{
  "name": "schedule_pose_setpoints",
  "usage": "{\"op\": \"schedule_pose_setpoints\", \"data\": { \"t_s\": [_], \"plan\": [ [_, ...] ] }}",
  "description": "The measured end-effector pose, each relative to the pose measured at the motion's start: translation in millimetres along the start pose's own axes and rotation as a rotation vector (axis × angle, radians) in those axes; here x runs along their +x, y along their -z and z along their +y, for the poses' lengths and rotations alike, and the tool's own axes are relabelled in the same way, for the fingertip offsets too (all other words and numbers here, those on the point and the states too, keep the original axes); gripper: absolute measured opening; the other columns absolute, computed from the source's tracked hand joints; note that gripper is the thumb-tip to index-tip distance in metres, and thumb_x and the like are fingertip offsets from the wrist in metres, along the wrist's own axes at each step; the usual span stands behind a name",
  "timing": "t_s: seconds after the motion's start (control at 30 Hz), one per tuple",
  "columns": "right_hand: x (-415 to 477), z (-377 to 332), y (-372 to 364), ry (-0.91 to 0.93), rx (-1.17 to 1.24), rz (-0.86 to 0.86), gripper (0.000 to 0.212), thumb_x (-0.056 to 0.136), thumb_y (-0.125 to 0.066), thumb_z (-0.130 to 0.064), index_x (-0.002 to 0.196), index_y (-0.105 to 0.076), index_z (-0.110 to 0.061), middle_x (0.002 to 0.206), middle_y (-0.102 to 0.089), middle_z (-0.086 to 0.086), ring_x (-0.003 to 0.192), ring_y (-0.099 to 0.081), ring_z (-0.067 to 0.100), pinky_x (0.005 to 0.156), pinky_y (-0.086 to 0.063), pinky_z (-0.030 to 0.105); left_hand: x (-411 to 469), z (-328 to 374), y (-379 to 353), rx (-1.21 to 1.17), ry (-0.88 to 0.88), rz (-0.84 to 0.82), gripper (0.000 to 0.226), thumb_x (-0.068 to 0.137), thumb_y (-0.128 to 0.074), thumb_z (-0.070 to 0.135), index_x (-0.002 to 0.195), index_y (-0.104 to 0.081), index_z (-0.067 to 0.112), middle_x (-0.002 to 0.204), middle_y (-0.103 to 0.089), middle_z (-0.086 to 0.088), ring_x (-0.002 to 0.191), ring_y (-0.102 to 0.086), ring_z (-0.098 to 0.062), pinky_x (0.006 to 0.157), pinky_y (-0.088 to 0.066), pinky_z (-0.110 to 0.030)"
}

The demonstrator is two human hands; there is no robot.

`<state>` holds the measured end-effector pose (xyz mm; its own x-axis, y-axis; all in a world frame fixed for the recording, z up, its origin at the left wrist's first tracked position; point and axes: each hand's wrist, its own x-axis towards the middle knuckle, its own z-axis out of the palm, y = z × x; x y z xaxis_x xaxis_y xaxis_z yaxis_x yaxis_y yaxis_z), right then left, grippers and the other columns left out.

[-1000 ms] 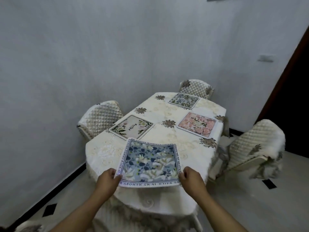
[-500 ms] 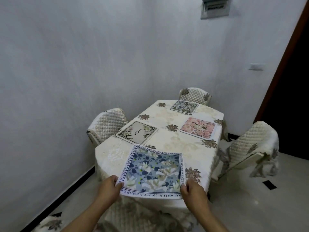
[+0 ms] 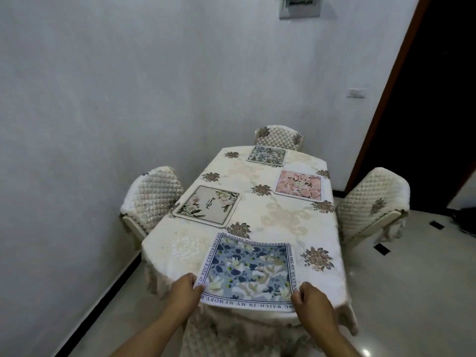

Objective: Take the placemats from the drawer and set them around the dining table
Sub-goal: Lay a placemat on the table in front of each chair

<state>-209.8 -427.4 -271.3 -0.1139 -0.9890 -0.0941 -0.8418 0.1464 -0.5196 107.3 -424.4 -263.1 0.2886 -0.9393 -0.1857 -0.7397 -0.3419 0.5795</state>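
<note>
near chair (image 3: 231,338) mostly hidden, wall sign (image 3: 300,6) cropped

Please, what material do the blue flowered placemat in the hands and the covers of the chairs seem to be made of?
The blue floral placemat looks like thin printed fabric or a flexible sheet with a matte finish: its near edge bends over the table's edge, between both hands. The cream quilted chair covers look like padded, stitched cloth with a slight sheen, shown by the diamond quilting.
</note>
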Motion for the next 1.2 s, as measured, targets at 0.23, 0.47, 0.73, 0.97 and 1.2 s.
{"op": "schedule_pose_setpoints", "data": {
  "t_s": [0.23,0.47,0.73,0.97,1.2],
  "plan": [
    [26.8,2.5,-45.9,-0.073,-0.021,-0.006,0.026,0.093,-0.044,-0.036,0.073,-0.04,-0.02,0.076,-0.053,0.0,0.071,-0.051,0.023,0.064,-0.042,0.034,48.9,-16.4,-23.2,0.011,-0.006,-0.042,0.018,0.09,-0.061,0.028,0.075,-0.053,0.022,0.073,-0.058,0.007,0.066,-0.053,-0.007,0.052,-0.035,-0.022],
    [85.3,8.8,-97.8,-0.06,0.005,-0.016,0.029,0.095,-0.042,-0.037,0.07,-0.033,-0.025,0.07,-0.044,-0.003,0.066,-0.047,0.023,0.062,-0.039,0.036,102.5,-26.7,-56.4,-0.021,0.04,-0.029,0.012,0.093,-0.057,0.026,0.082,-0.053,0.021,0.079,-0.06,0.005,0.072,-0.055,-0.013,0.056,-0.037,-0.026],
    [91.2,31.4,-147.0,-0.2,-0.031,-0.18,0.034,0.096,-0.04,-0.044,0.07,-0.031,-0.025,0.075,-0.044,-0.004,0.081,-0.052,0.024,0.069,-0.039,0.034,128.7,-66.4,-94.5,0.002,0.061,-0.088,0.014,0.093,-0.056,0.029,0.083,-0.052,0.02,0.083,-0.059,0.001,0.076,-0.056,-0.017,0.064,-0.042,-0.031],
    [93.1,8.0,-174.4,-0.02,-0.328,0.099,0.021,0.077,-0.057,-0.029,0.09,-0.057,-0.012,0.091,-0.06,0.012,0.08,-0.06,0.035,0.061,-0.05,0.04,139.6,-78.1,-119.6,0.234,-0.299,0.067,0.049,0.077,-0.075,0.027,0.118,-0.057,0.008,0.111,-0.06,-0.013,0.098,-0.057,-0.034,0.08,-0.051,-0.043],
    [108.4,-58.3,-239.4,0.224,-0.345,-0.103,0.055,0.081,-0.049,-0.036,0.13,-0.058,-0.014,0.137,-0.058,0.004,0.128,-0.054,0.023,0.112,-0.015,0.037,143.1,-52.0,-177.4,0.38,-0.593,-0.158,0.056,0.08,-0.045,0.033,0.132,-0.048,0.013,0.139,-0.054,-0.009,0.127,-0.052,-0.027,0.112,-0.011,-0.035]
  ]
}}
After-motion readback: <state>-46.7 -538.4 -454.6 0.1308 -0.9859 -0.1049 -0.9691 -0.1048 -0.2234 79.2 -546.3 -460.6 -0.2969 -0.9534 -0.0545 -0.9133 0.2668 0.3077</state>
